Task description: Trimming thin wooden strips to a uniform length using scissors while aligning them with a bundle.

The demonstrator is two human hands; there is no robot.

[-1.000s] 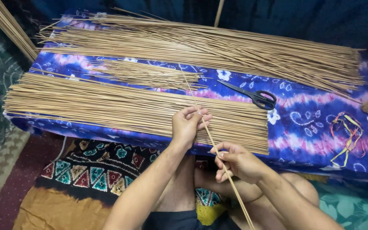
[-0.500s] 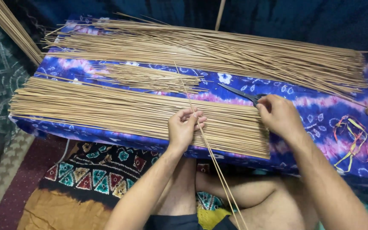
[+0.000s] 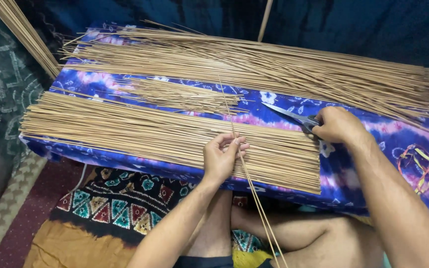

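My left hand (image 3: 223, 155) pinches a few long thin sticks (image 3: 247, 173) that run from the far pile down past my knees. It rests over the near flat row of tan sticks (image 3: 140, 130) laid on a blue tie-dye cloth (image 3: 353, 173). My right hand (image 3: 337, 125) is closed around the black handles of a pair of scissors (image 3: 290, 116), whose blades lie on the cloth pointing left. A bigger loose pile of sticks (image 3: 254, 69) lies at the far side. A small bunch of short sticks (image 3: 184, 96) sits between the two piles.
Coloured strings (image 3: 417, 164) lie on the cloth at the right. More sticks (image 3: 23, 34) lean at the upper left. A patterned mat (image 3: 120, 203) and my bare legs (image 3: 299, 238) are below the cloth's near edge.
My right hand let go of the sticks near my lap, reached right to the scissors and closed on their handles. My left hand kept the sticks and raised their far ends.
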